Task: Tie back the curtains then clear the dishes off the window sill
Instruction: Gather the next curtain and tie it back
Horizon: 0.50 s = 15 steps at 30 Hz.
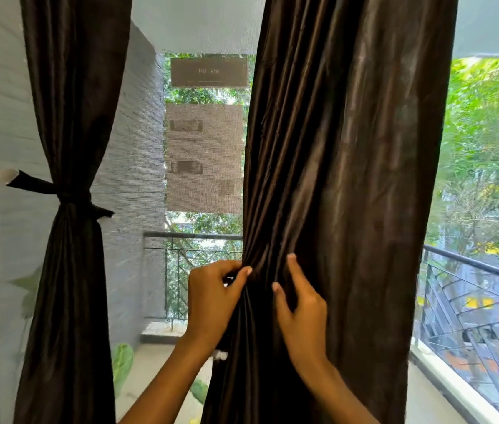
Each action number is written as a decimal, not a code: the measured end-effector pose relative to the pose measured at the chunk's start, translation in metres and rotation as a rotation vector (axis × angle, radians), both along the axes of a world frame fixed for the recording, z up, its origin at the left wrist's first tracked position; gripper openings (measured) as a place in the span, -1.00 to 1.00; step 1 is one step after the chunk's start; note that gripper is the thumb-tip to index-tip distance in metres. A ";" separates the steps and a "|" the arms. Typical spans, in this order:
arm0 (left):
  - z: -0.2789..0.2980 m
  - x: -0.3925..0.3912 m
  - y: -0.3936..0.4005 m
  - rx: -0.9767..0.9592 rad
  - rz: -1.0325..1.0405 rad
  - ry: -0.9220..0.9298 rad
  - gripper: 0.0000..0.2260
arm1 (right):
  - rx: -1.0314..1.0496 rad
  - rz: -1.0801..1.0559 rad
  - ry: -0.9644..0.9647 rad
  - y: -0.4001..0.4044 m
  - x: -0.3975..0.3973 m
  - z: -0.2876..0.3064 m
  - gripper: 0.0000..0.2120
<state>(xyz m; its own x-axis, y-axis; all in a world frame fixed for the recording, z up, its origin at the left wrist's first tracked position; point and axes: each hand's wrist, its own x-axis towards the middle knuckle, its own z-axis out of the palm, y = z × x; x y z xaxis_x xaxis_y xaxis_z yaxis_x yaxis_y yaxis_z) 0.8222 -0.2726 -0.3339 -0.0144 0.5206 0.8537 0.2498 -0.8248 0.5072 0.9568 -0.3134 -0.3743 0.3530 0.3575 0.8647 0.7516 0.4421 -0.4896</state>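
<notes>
Brown, slippery-looking satin is the main risk: the right curtain [343,185] hangs loose and broad, only partly gathered at waist height, and a cloth this smooth may well slide out of a light hold, so the folds could fan open again before any tie goes round them. No tie-back for this panel shows clearly; something small and dark sits at the left hand's fingertips, but I cannot tell what it is, and if it is not the band, one hand would have to let go to fetch it and the bunch would probably spill. A loop set around only the front pleats would leave the far edge hanging free. The left hand [216,296] is at the curtain's left edge, fingers curled and thumb pressed forward, pinching the gathered folds. The right hand [298,313] lies on the front of the cloth just beside it, index finger stretched upward, thumb angled toward the left hand and the other fingers bent into the pleats, pressing and drawing the fabric in more than closing on it. Both forearms rise from below, close together. The left curtain [70,123] is already cinched by a dark tie-back [67,197]. Behind is a balcony railing [474,264]; neither window sill nor dishes are in view.
</notes>
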 end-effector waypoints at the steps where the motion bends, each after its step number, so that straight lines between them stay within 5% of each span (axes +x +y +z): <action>1: 0.000 0.000 0.000 0.002 -0.001 0.001 -0.90 | 0.001 -0.011 0.043 0.001 0.001 0.003 -0.46; 8: -0.001 -0.005 0.003 0.013 0.015 0.019 -0.87 | -0.300 0.204 0.312 0.016 0.004 0.021 0.06; 12: 0.000 -0.005 0.003 0.014 0.013 0.021 -0.89 | -0.212 0.335 0.418 0.025 0.007 0.027 -0.12; 15: 0.001 -0.007 0.001 0.029 0.044 0.021 -0.90 | -0.048 0.151 0.297 0.024 0.002 0.021 -0.49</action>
<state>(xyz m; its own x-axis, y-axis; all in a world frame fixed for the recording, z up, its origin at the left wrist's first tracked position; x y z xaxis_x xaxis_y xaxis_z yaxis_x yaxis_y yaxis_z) 0.8149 -0.2711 -0.3328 -0.0186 0.4949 0.8687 0.2966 -0.8270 0.4775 0.9584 -0.2889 -0.3538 0.5268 0.4626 0.7131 0.5010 0.5087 -0.7002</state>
